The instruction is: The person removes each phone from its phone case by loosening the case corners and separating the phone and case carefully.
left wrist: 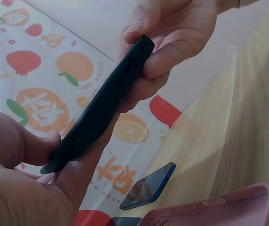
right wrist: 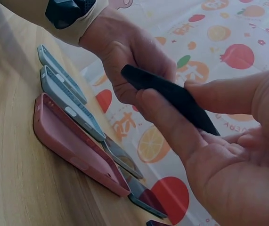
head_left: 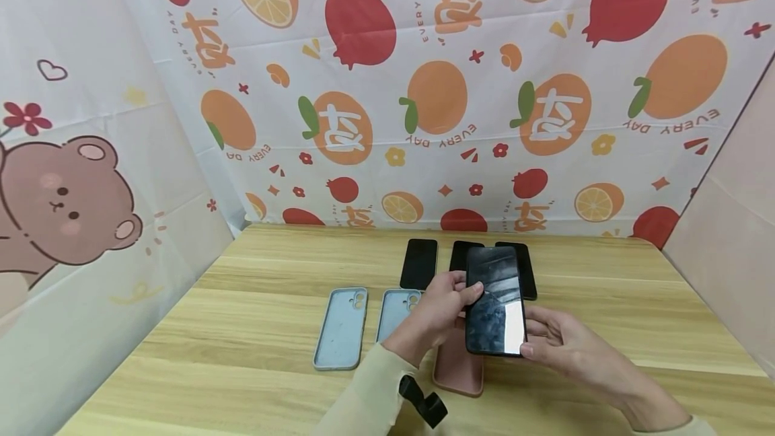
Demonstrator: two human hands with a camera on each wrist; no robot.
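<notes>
Both hands hold a black smartphone (head_left: 493, 305) in the air, its glossy screen facing up and reflecting light. A dark case (left wrist: 99, 108) appears to wrap its edge, with a cutout showing at one end in the left wrist view. My left hand (head_left: 440, 305) grips the phone's left side, thumb on the screen's edge. At the lower right corner, my right hand (head_left: 566, 342) pinches it between thumb and fingers. Beneath the phone lies a pink phone case (head_left: 458, 374) with its hollow side up, partly covered by the phone and left hand.
Two light blue phone cases (head_left: 341, 328) lie left of the pink one; the left forearm partly hides the nearer. Three dark phones (head_left: 419, 264) lie in a row at the back of the wooden table (head_left: 254, 348). A fruit-printed cloth (head_left: 418, 173) hangs behind.
</notes>
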